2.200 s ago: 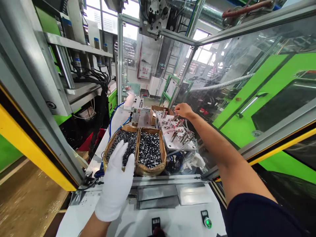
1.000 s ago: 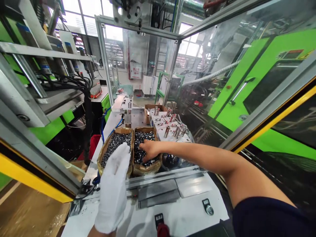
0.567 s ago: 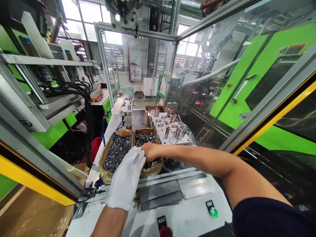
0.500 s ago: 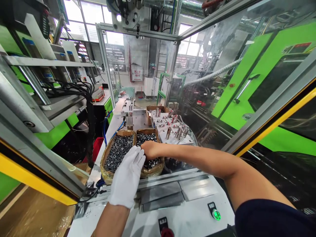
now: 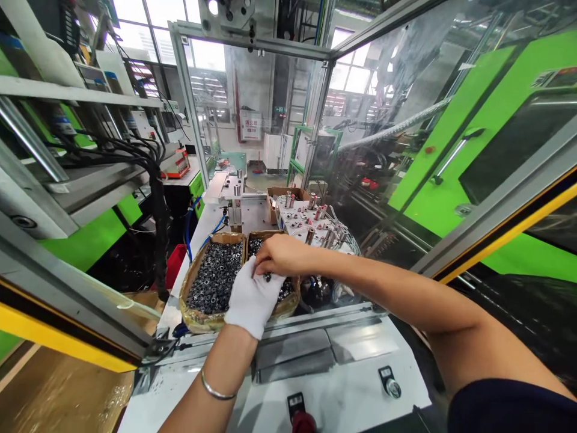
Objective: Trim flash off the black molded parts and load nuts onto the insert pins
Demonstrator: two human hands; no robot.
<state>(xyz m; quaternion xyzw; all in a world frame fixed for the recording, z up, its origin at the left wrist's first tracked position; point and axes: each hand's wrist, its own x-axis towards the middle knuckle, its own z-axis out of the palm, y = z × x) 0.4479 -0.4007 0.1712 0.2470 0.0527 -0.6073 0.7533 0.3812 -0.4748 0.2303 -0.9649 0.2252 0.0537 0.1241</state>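
Observation:
My left hand (image 5: 253, 300), in a white glove with a metal bangle at the wrist, is raised over the two boxes, cupped and curled. My bare right hand (image 5: 285, 255) touches it from above, thumb and fingertips pinched together at the glove. Whatever lies between the two hands is too small or hidden to name. Beneath them, a left box (image 5: 186, 294) lined with brown film holds many small dark ring-shaped parts (image 5: 214, 278). A right box (image 5: 294, 300) of small shiny dark parts is partly covered by my hands.
A fixture plate (image 5: 293, 224) with upright metal pins and hoses stands behind right. Aluminium posts and a clear panel (image 5: 374, 120) frame the work area. On the front ledge are a round push button (image 5: 393, 388) and a red knob (image 5: 304, 422). A press (image 5: 85, 150) stands left.
My right hand has risen out of the right box to meet my left. The gloved hand has shifted right and its fingers have curled. The push button's green light has gone out.

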